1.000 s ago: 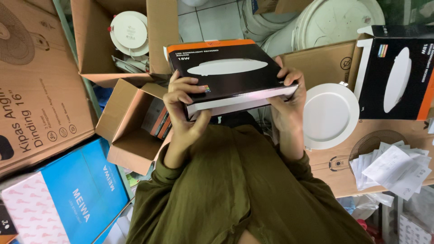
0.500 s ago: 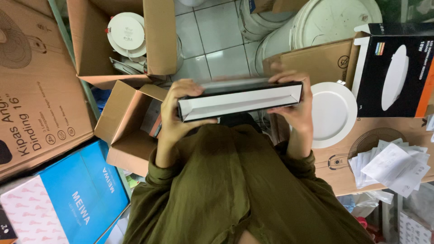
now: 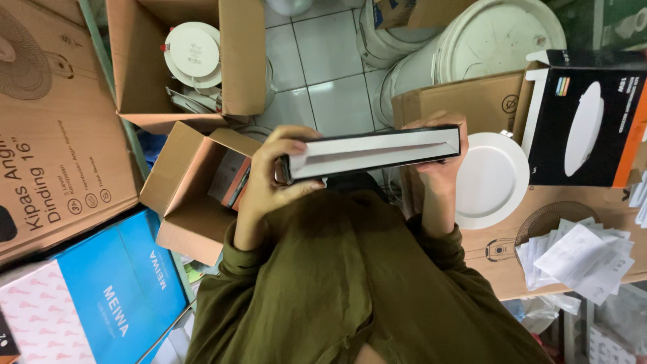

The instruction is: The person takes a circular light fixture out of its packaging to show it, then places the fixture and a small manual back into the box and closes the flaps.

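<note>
The flat black box (image 3: pixel 374 152) sits between the two hands at the middle of the view, just above the olive-green garment (image 3: pixel 350 283), turned edge-on so that its pale, open-looking side faces the camera. Its long axis runs left to right, tilted a little, with the right end slightly farther away. The left hand (image 3: pixel 273 175) wraps the left end, thumb over the top edge and fingers curled round the corner; the right hand (image 3: pixel 441 168) clamps the right end, fingers over the far face and palm beneath. Both grips are pressed onto the box, neither hand nearer than the other, each at its own end. The box is thin and wide, black on its outer faces, with a white inner strip along the visible side. Just right of it a round white panel lamp (image 3: pixel 492 178) lies on a brown carton (image 3: pixel 573 249), and a second black lamp box (image 3: pixel 586 118) stands farther right. To the left, a small open carton (image 3: pixel 195 195) holds more packets.
</note>
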